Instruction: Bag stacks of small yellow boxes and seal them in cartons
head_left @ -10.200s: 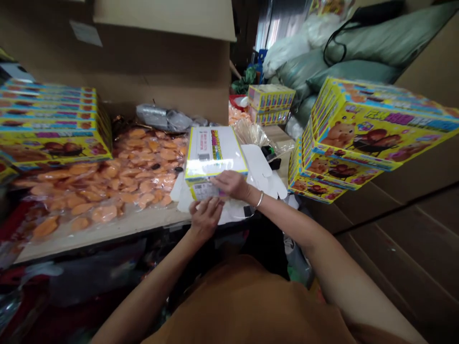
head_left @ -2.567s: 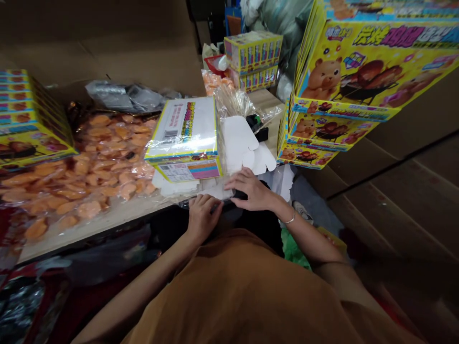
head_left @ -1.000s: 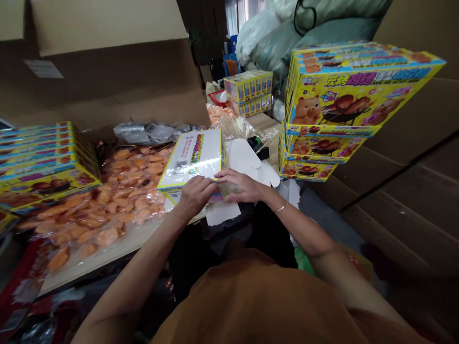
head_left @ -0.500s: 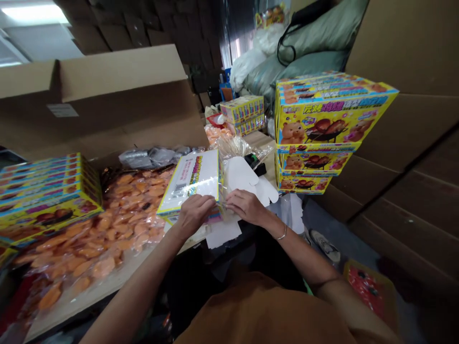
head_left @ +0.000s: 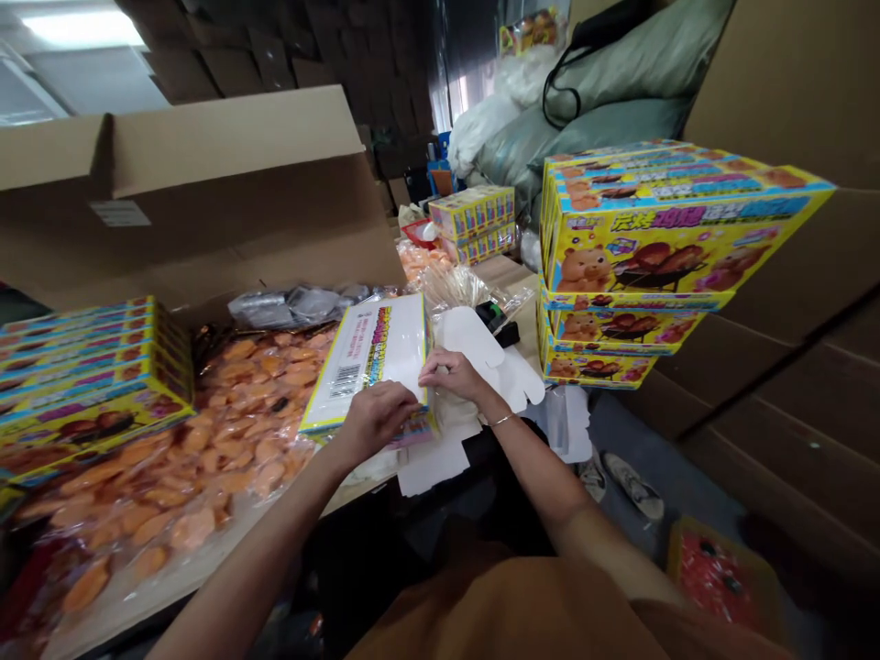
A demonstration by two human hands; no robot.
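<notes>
A white-backed cardboard display box (head_left: 371, 353) with yellow edges, printed lettering and a barcode lies in front of me, with a glossy, film-like sheen. My left hand (head_left: 381, 414) is closed at its near right corner, fingers curled over the edge. Against the box's right edge, my right hand (head_left: 455, 374) makes a pinch; what is between the fingertips is too small to make out. White die-cut card flaps (head_left: 474, 344) spread out to the right, below and beside the right hand.
Orange pieces in clear wrappers (head_left: 240, 412) cover the table's left side, near finished-looking yellow boxes (head_left: 89, 385). A tall stack of yellow boxes (head_left: 660, 247) stands at the right. Behind is a large open carton (head_left: 254, 220). Shoes (head_left: 632, 486) lie on the floor.
My right hand has moved up and left from the box's near right corner onto its right edge. The left hand stays at the corner, fingers more curled. The view has shifted slightly.
</notes>
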